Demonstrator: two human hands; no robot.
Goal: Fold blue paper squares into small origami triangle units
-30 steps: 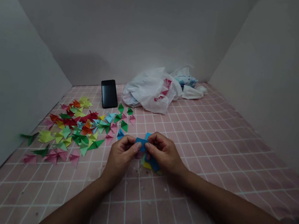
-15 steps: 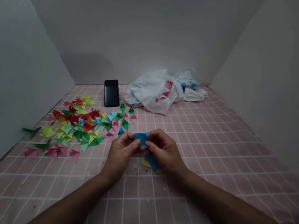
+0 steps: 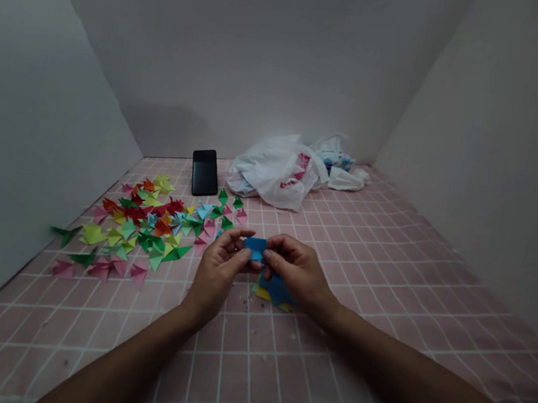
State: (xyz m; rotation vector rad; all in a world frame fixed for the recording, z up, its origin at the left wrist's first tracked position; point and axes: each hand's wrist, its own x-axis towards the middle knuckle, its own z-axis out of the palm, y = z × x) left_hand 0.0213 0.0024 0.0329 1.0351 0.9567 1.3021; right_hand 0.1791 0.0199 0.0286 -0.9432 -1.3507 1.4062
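Note:
A small folded piece of blue paper [image 3: 255, 247] is held up between both hands. My left hand [image 3: 219, 268] pinches its left end between thumb and fingers. The right end is pinched by my right hand [image 3: 302, 270]. Below and partly behind the right hand lies a small stack of paper squares [image 3: 277, 291], blue on top with yellow and green edges showing. Many folded paper birds [image 3: 145, 220] in red, green, yellow, pink and blue are spread to the left of my hands. A bit of blue paper shows just behind the left fingers, mostly hidden.
A black phone [image 3: 205, 172] rests near the back wall. To its right are a crumpled white plastic bag [image 3: 278, 170] and a blue-and-white packet [image 3: 335, 157]. Pale walls enclose the pink checked cloth [image 3: 390, 267] on the left, back and right.
The fingers have shifted slightly around the blue paper, which now looks narrower in height. The whole view has tilted a little, moving the background down.

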